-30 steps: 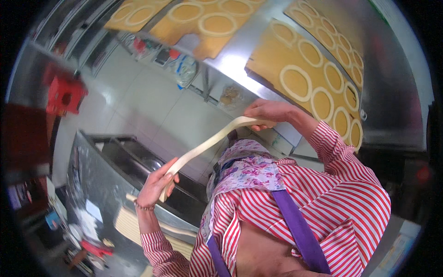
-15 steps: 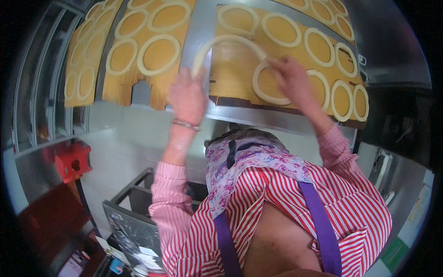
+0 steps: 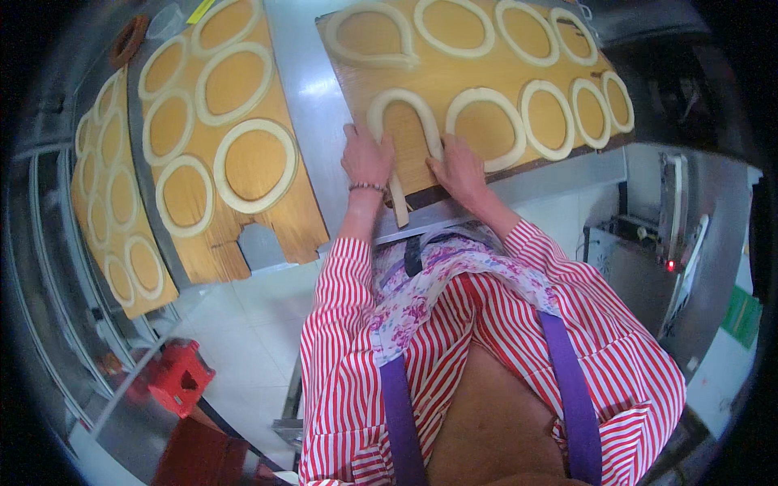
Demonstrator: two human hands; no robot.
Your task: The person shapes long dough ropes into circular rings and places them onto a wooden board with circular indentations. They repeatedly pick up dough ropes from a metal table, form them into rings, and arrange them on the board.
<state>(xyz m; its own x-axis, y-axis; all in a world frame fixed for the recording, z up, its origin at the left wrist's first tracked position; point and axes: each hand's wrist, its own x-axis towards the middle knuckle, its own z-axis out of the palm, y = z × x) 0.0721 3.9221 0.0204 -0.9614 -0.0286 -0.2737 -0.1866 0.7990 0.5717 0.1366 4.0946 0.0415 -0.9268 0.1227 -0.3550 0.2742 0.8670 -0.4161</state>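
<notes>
A pale dough rope [image 3: 405,97] lies bent into an arch on the near left part of a wooden board [image 3: 454,73]. My left hand [image 3: 367,155] has its fingers closed on the arch's left leg, and a tail of dough hangs past that hand over the board's near edge. On the right leg, my right hand [image 3: 462,172] pinches the dough near its end, which the fingers hide. Just right of the arch sits a closed dough ring [image 3: 519,121]. Behind it lies another ring [image 3: 365,60] with overlapped ends.
More dough rings fill the board. To the left, a second wooden board [image 3: 296,219] with a notched near edge and a third board [image 3: 150,301] also carry rings. All rest on a metal table [image 3: 312,105]. A red plastic stool [image 3: 180,377] stands at lower left.
The dough rope, held up between my hands before, now lies on the board. Both hands have come lower and closer together. The view has shifted, showing more of the left boards.
</notes>
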